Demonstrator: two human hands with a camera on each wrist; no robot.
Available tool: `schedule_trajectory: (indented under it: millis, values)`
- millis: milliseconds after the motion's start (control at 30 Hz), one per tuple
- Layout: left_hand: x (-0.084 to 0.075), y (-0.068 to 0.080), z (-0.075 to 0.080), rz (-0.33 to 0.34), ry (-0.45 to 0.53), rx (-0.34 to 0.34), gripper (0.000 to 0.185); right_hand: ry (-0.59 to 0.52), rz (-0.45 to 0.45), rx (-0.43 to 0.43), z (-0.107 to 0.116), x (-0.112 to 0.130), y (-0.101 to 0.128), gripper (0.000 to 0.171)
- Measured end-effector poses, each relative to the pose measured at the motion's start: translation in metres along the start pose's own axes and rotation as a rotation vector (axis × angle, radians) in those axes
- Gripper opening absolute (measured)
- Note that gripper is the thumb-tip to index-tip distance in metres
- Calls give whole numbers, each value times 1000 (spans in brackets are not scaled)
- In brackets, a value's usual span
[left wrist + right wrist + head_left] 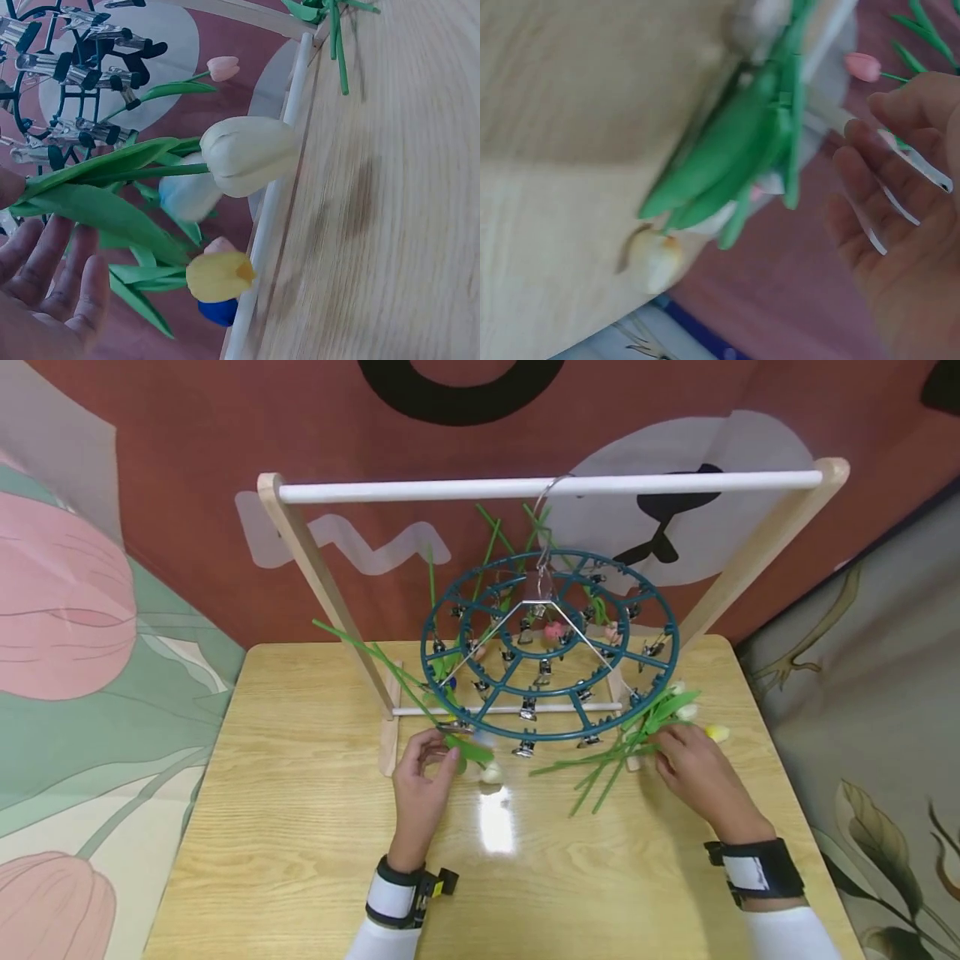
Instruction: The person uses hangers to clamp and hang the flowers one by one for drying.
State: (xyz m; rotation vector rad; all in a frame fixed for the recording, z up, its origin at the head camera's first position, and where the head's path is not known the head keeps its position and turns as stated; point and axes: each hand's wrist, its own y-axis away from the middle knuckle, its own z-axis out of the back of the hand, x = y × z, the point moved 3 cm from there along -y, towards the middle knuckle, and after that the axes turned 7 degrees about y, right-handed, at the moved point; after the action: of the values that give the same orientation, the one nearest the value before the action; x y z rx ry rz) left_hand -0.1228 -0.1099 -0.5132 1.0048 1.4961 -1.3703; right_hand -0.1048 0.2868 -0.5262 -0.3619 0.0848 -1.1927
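Observation:
A teal round clip hanger [551, 643] hangs by a wire hook from the white rod [547, 487] of a wooden rack. Several artificial tulips are clipped to it. My left hand [438, 756] is at the hanger's near left rim, beside a hanging white tulip [491, 772] and its green leaf. In the left wrist view the fingers [52, 292] are straight and spread under the leaves, gripping nothing, with the white tulip [247, 154] just above. My right hand [675, 747] rests beside a bundle of loose tulips [645, 727] on the table. Its fingers [900, 210] are relaxed next to the green leaves [735, 157].
The rack stands at the back of a wooden table [300, 827], with its feet and low crossbar [510, 710] under the hanger. A yellow tulip head [717, 732] lies near the right edge. Flower-printed cloth surrounds the table.

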Motion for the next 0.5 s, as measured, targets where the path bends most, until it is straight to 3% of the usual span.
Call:
schedule_trajectory:
  millis: [167, 233, 300, 400, 500]
  values:
    - [-4, 5, 5, -57, -49, -14, 24, 6, -30, 64, -19, -9, 8, 28]
    - [-6, 9, 6, -99, -89, 19, 17, 15, -46, 91, -25, -12, 10, 30]
    - [-9, 13, 3, -161, -122, 106, 12, 22, -61, 114, -30, -13, 11, 32]
    - [-13, 20, -8, -249, -150, 299, 13, 37, -69, 125, -35, -16, 13, 32]
    - [-16, 28, -23, -280, -182, 477, 11, 55, -65, 111, -40, -18, 15, 32]
